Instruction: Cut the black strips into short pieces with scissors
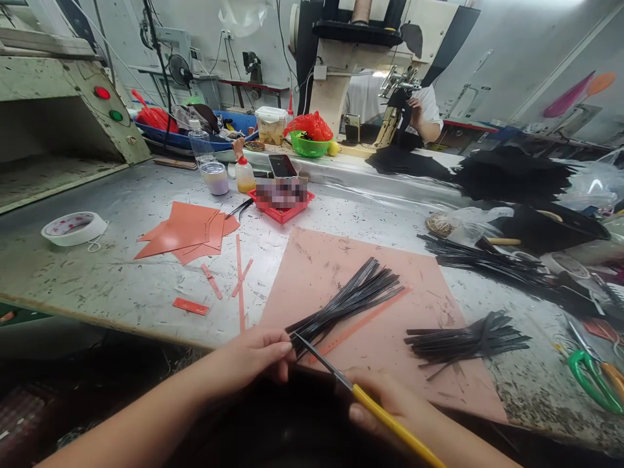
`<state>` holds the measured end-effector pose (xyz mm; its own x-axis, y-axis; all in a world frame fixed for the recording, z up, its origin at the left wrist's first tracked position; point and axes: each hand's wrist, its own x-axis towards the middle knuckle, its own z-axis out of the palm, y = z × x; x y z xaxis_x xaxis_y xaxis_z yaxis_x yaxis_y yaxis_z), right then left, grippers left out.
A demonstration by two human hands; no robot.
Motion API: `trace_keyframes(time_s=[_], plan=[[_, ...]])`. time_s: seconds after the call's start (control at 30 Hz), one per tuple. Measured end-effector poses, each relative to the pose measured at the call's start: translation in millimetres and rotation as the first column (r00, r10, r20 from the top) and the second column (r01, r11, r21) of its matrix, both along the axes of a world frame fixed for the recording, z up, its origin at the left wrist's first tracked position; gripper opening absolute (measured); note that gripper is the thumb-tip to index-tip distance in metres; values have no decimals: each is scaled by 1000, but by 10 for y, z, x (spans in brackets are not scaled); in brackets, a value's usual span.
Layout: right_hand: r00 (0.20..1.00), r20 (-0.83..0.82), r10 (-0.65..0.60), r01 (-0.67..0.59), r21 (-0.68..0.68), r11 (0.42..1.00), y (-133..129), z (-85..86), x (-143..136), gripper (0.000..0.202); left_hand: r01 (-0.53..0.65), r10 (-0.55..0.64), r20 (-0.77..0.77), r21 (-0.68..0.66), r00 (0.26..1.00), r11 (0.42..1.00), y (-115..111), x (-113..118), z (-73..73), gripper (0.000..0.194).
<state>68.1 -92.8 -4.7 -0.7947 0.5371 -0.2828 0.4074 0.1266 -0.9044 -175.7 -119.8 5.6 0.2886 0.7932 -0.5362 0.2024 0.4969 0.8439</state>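
The left hand [258, 354] has its thumb and fingers pinched together at the near end of a bundle of black strips [355, 296]. How many strips are between the fingertips, I cannot tell. The right hand [380, 396] is closed around a tool with a yellow handle [390, 422]; its thin metal shaft points to the left hand, and the tip lies at the strip ends, just beside the left fingers. Whether the tip touches a strip is too small to see.

The bundle lies on a pink mat [331, 250], beyond the left hand and a little to its right, with the far ends fanned out. An orange strip [363, 322] lies beside it, on the side nearer to the right hand. A second black bundle [463, 341] rests beyond the right hand, to its right, and green-handled scissors [587, 380] lie much further to the right of this hand.

I judge the strips to be light, thin and flexible, not fragile, but with a slight shine, so they may slide over one another. One strip is probably best taken flat between thumb and forefinger, close to its near end. For the tool, which seems stiff, the yellow handle is the proper place to grip.
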Motion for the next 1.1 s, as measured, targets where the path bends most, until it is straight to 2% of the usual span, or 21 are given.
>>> trace_keyframes(time_s=[0.13,0.23,0.33,0.4,0.5,0.53,0.6,0.7,0.77,0.8,0.83,0.87,0.9,0.93,1.0,1.07,1.1], plan=[[1000,1,4,-4,16,1000,-49,-45,-30,42,-91,92,-103,20,990,996,-155,37,-69,39],[1000,17,-10,8,78,997,-67,8,-32,36,-156,159,-134,29,978,987,-230,43,-105,40],[995,74,-63,42,263,964,-38,137,-73,25,-222,227,-133,47,965,974,-323,-17,-158,41],[987,124,-101,39,427,903,-7,205,-155,29,-276,281,-121,53,952,960,-403,-83,-209,43],[983,179,-48,-81,649,756,12,189,-335,38,-376,380,-97,53,920,925,-554,-206,-291,47],[983,184,-8,-129,717,685,8,151,-394,36,-413,416,-94,49,905,910,-614,-253,-316,48],[984,173,48,-174,845,505,-10,45,-487,28,-494,496,-99,48,863,868,-741,-350,-360,50],[987,121,107,-142,965,218,-50,-135,-546,28,-621,625,-106,75,773,780,-920,-478,-397,51],[985,65,161,-82,992,99,-76,-239,-551,32,-685,692,-97,96,716,722,-1003,-529,-393,50],[982,31,187,-46,996,76,-85,-278,-553,33,-709,717,-89,105,691,697,-1026,-542,-380,49],[979,-4,201,-12,997,80,-91,-303,-558,32,-729,738,-77,117,670,674,-1035,-545,-360,47],[979,-45,198,23,993,112,-93,-308,-568,31,-744,754,-69,129,653,656,-1027,-540,-334,46],[980,-93,173,63,983,174,-91,-286,-581,28,-751,763,-62,137,644,645,-1005,-526,-299,45],[981,-144,128,106,958,265,-86,-230,-594,26,-751,762,-57,139,645,645,-967,-503,-258,44],[968,-251,-16,224,835,503,-77,-4,-608,25,-740,752,-29,156,659,654,-851,-427,-150,40],[917,-355,-182,370,582,724,-84,356,-591,25,-726,734,32,189,678,662,-698,-304,-14,36],[880,-404,-248,422,428,799,-98,560,-571,24,-721,724,73,208,685,661,-617,-227,61,35]])
